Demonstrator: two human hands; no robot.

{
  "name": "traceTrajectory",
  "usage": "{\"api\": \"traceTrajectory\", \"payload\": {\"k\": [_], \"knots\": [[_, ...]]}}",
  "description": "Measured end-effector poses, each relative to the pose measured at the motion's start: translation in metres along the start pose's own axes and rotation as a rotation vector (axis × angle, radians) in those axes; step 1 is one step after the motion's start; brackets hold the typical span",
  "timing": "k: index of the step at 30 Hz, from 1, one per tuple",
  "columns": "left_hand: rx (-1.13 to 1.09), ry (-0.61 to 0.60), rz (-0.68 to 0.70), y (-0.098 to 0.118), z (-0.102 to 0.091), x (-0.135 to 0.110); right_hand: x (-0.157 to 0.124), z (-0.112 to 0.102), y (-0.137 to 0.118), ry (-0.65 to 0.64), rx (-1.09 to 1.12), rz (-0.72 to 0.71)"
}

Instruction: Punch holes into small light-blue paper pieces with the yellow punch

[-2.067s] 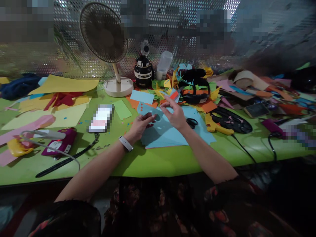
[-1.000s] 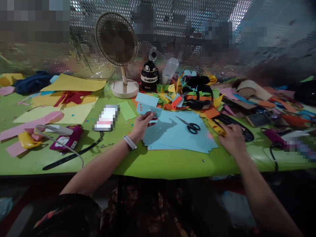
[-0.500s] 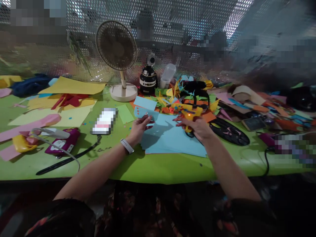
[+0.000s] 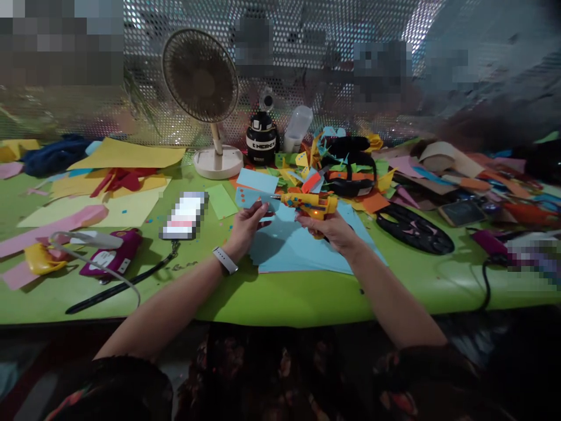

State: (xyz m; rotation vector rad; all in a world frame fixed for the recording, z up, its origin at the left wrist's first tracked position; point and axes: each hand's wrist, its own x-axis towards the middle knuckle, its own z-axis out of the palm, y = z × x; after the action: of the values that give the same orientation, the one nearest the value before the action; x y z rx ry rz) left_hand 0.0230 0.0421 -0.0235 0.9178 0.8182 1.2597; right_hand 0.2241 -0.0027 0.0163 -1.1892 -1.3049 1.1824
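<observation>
My left hand (image 4: 246, 227), with a white watch on the wrist, pinches a small light-blue paper piece (image 4: 248, 197) dotted with orange, held just above the table. My right hand (image 4: 329, 228) is wrapped round the grip of a yellow glue gun (image 4: 309, 204). The gun's nozzle points left, close to the paper piece. Both hands hover over a stack of light-blue paper sheets (image 4: 298, 251) lying on the green table (image 4: 280, 292).
A desk fan (image 4: 201, 82) stands at the back with a black bottle (image 4: 262, 138) beside it. Coloured paper scraps (image 4: 333, 164) pile up behind the hands. Yellow sheets (image 4: 127, 155) lie at the left, a phone (image 4: 184, 215) left of centre, a black cord (image 4: 484, 280) at the right.
My right hand reached right, picked up the glue gun and brought it back to the paper piece. My left hand kept hold of the paper piece throughout.
</observation>
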Motion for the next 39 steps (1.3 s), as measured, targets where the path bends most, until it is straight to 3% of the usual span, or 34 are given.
{"api": "traceTrajectory", "payload": {"k": [9, 18, 29, 39], "knots": [[0.047, -0.012, 0.006, 0.005, 0.008, -0.007, 0.001, 0.017, 0.005, 0.064, -0.118, -0.169], [0.08, -0.003, 0.021, 0.003, 0.007, -0.007, 0.003, 0.014, 0.022, 0.102, -0.253, -0.195], [0.063, 0.014, 0.018, 0.003, 0.008, -0.007, 0.003, 0.017, 0.018, 0.117, -0.162, -0.18], [0.06, 0.005, 0.02, 0.0, 0.006, -0.005, 0.009, 0.013, 0.032, 0.131, -0.223, -0.26]]}}
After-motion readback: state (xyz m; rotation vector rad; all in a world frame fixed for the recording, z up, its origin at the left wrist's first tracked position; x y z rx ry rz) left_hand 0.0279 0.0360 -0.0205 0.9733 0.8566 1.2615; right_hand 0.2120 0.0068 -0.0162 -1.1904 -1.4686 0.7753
